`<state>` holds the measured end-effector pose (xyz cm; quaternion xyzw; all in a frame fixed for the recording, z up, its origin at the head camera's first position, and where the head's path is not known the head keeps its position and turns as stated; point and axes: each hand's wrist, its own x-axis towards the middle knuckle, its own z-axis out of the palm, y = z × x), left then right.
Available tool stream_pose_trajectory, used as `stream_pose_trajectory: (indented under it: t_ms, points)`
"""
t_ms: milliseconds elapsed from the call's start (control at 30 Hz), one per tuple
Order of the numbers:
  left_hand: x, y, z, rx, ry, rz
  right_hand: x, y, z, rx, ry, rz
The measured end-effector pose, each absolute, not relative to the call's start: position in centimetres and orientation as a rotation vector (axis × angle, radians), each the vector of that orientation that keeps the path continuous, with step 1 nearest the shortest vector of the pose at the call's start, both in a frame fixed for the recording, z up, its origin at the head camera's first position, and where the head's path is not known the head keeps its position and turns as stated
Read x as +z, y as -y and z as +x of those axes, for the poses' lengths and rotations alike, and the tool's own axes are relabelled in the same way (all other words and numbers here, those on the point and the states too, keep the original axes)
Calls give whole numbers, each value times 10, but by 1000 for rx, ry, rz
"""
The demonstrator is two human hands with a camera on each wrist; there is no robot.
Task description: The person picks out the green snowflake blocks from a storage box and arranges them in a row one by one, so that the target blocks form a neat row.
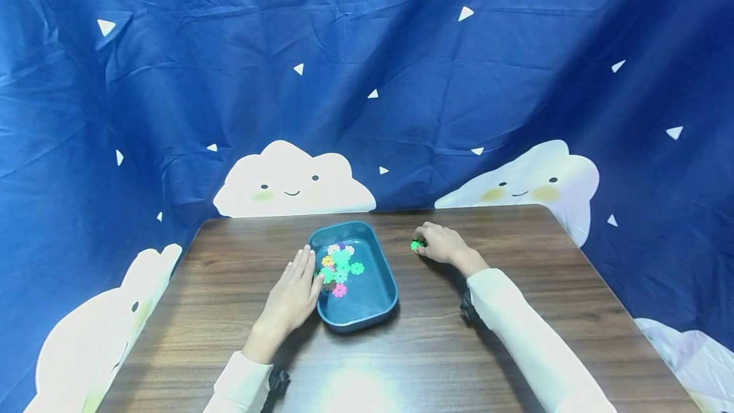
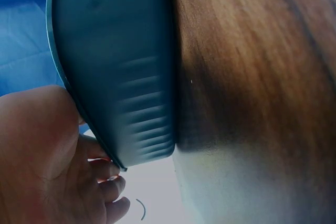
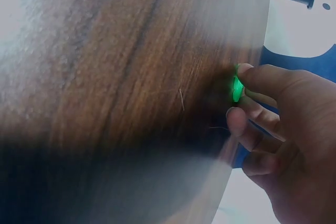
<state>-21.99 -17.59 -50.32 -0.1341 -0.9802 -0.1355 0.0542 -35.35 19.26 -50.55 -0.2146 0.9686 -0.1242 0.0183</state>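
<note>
A dark teal plastic tray (image 1: 367, 298) stands on the table, its ridged outer wall (image 2: 115, 77) close up in the left wrist view. Inside lie several small snowflake-shaped plastic discs, among them a pink disc (image 1: 339, 290) and a green disc (image 1: 357, 268). My left hand (image 1: 292, 292) rests along the tray's left rim with its fingers nearly straight, the thumb reaching over the edge. Right of the tray, my right hand (image 1: 441, 244) pinches a bright green snowflake disc (image 3: 237, 88) between thumb and fingers at the tabletop. The fingers partly hide this disc.
Everything stands on a brown wood-grain table (image 1: 229, 311). Behind its far edge hangs a blue cloth (image 1: 401, 113) with white triangles and smiling clouds. A dark band (image 1: 470, 306) sits at the right wrist and another (image 1: 278, 381) at the left.
</note>
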Motion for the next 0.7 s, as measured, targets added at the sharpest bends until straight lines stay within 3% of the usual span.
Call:
stream_pose_trajectory:
  t_ms: [333, 700]
  points:
    - [-503, 176, -219, -412, 2972, -406, -494, -185, -350, -417, -3021, -706]
    - [-504, 176, -220, -434, 2968, -405, -453, -133, -342, -418, -3051, -964]
